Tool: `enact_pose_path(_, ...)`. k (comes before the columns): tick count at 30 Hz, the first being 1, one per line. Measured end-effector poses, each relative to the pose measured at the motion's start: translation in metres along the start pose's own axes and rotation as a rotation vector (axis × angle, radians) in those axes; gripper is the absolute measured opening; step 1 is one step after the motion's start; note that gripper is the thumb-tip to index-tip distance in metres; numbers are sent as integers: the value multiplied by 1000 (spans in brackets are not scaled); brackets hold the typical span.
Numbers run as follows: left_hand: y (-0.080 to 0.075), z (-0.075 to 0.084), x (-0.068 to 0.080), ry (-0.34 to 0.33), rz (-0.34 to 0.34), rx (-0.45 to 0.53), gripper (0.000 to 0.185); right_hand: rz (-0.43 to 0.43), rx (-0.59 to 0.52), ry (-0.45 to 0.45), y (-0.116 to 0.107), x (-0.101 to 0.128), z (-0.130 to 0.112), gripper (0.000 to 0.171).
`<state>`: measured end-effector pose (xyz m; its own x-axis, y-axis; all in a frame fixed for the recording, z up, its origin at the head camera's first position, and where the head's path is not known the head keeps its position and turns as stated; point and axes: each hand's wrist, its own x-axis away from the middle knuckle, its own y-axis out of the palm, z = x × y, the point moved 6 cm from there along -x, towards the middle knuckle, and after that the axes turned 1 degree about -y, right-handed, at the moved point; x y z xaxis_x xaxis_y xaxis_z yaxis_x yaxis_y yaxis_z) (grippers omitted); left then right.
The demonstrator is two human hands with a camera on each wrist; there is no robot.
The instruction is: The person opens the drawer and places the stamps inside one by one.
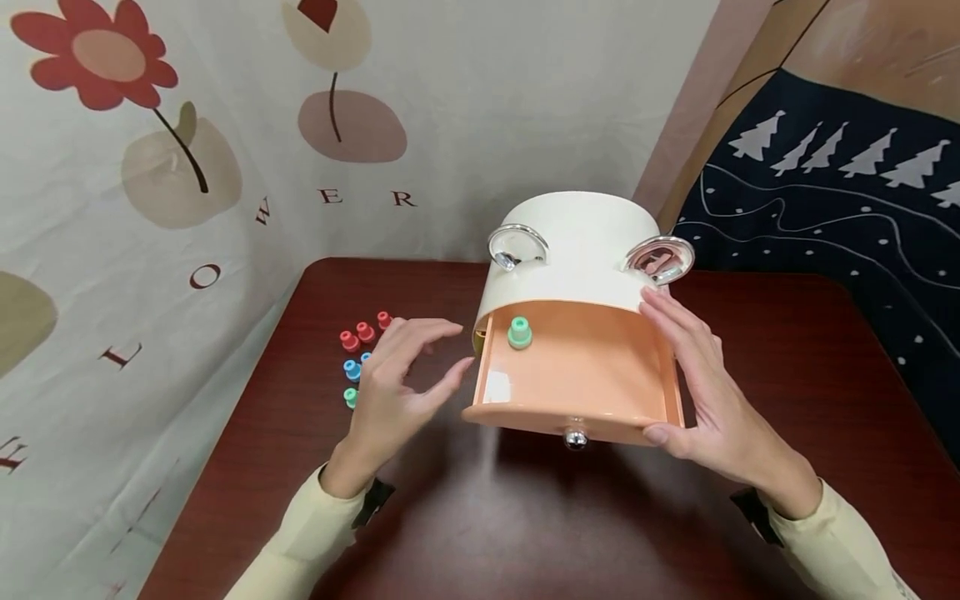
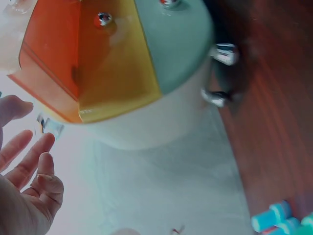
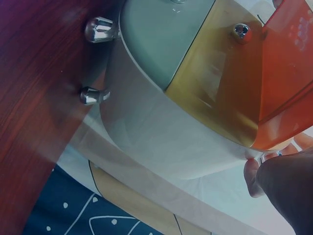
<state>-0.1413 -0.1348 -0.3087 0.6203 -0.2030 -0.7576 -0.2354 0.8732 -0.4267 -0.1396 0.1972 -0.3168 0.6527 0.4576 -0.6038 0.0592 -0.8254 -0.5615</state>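
A white rounded cabinet (image 1: 577,242) with chrome ear-like rings stands on the table, its top orange drawer (image 1: 585,358) pulled out. A small green peg-shaped piece (image 1: 520,333) is in the drawer's back left. My right hand (image 1: 712,392) spans the right side, its fairly straight fingers touching the cabinet and its thumb on the drawer front. Beside the left side hovers my left hand (image 1: 401,387), thumb and fingers apart, holding nothing. In the left wrist view, yellow (image 2: 112,63) and grey-green (image 2: 178,44) fronts show below the orange drawer.
Left of the cabinet, red pieces (image 1: 365,332), blue pieces (image 1: 352,370) and a green piece (image 1: 351,397) stand on the dark wooden table (image 1: 480,533), partly behind my left hand. A flower-print cloth (image 1: 480,100) hangs behind. Silver feet (image 3: 100,29) support the cabinet.
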Motion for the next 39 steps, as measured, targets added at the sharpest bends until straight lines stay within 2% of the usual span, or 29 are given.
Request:
enact_pose_path(6, -12, -17, 21, -41, 28, -59, 38, -5, -3, 6, -2, 0, 2, 107)
enact_pose_path(12, -25, -38, 42, -124, -21, -191, 35, 2, 5, -4, -4, -1, 1, 107)
enact_pose_path(15, -31, -48, 52, -231, -59, -297, 37, 10, 3, -1, -6, 0, 0, 107)
enact_pose_path(20, -39, -63, 67, -469, -109, -433, 35, 4, 2, 21, -6, 2, 2, 107)
enact_pose_path(23, -41, -70, 72, -552, -135, -471, 29, 1, -1, 28, -7, 1, 4, 106)
enact_pose_path(31, -41, -84, 81, -643, -204, -509, 21, -7, -11, 17, -5, -1, 4, 107)
enact_pose_path(39, -40, -89, 91, -671, -272, -540, 13, -12, -14, 16, -1, 0, 3, 107)
